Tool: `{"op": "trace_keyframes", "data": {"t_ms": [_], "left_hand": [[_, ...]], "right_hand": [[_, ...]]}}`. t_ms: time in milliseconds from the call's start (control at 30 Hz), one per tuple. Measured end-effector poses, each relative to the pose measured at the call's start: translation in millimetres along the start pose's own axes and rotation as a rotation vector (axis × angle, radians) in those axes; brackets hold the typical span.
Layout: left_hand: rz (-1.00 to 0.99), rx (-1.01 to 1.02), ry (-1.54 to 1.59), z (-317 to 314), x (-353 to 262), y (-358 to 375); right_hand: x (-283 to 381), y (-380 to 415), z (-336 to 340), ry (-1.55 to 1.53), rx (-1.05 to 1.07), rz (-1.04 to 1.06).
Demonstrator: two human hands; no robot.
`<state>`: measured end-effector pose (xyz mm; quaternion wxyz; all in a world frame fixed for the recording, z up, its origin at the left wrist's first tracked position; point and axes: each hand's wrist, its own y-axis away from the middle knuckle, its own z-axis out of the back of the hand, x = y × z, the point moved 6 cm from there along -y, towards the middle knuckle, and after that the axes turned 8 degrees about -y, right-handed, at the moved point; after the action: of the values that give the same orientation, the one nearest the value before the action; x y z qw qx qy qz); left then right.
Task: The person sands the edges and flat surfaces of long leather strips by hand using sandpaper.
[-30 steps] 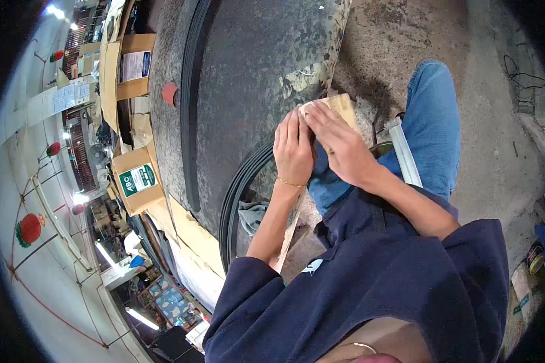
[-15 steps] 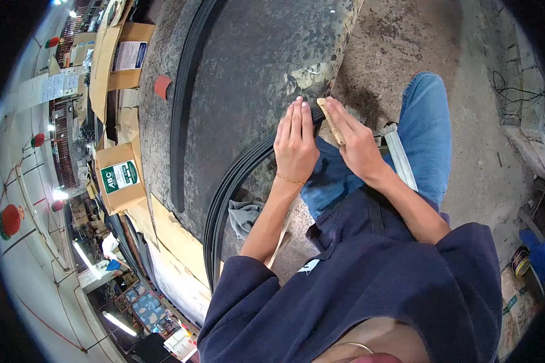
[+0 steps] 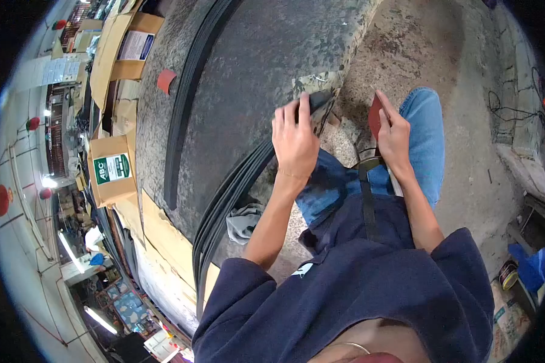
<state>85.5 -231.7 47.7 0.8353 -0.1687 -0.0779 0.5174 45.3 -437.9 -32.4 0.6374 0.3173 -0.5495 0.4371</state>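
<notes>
A bundle of long, thin black strips (image 3: pixel 233 187) curves up from the lower left, and its end sticks out past my left hand (image 3: pixel 295 145). That hand is closed over the bundle near the dark worktop's edge, with the fingers bent across it. My right hand (image 3: pixel 395 138) is apart from the strips, over my jeans-clad leg. Pinched in it is a reddish-brown piece of sandpaper (image 3: pixel 375 115), partly hidden by the fingers.
More black strips (image 3: pixel 184 103) lie along the dark worktop (image 3: pixel 242 72), with a red curled piece (image 3: pixel 166 81) beside them. A grey cloth (image 3: pixel 243 222) sits near my left forearm. Cardboard boxes (image 3: pixel 112 196) line the left side. Cables (image 3: pixel 508 112) lie at the right wall.
My right hand has moved right, off the strip ends, and the sandpaper now shows its reddish side instead of tan. My left hand stays on the bundle, its fingers more bent.
</notes>
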Motion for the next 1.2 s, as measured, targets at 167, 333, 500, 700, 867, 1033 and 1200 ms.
{"op": "trace_keyframes", "data": {"t_ms": [167, 333, 500, 700, 867, 1033, 1200], "left_hand": [[0.046, 0.087, -0.257, -27, -12, -8], [0.316, 0.015, -0.231, -23, -24, -16], [0.346, -0.075, -0.199, -28, -16, -11], [0.183, -0.013, -0.038, -9, -16, -6], [0.1, 0.045, -0.066, -12, -15, -2], [0.091, 0.023, -0.06, -13, -15, 0], [0.067, -0.022, -0.095, -18, -18, -1]], "right_hand": [[-7, -5, -2, 0.003, 0.024, 0.059], [-5, -1, -8, -0.046, 0.083, -0.017], [-10, -3, -6, -0.053, 0.105, 0.005], [23, -4, -17, -0.002, 0.37, 0.085], [32, 4, -47, 0.073, 0.742, -0.14], [28, 2, -61, -0.091, 0.762, -0.076], [28, 0, -63, 0.013, 0.735, -0.032]]}}
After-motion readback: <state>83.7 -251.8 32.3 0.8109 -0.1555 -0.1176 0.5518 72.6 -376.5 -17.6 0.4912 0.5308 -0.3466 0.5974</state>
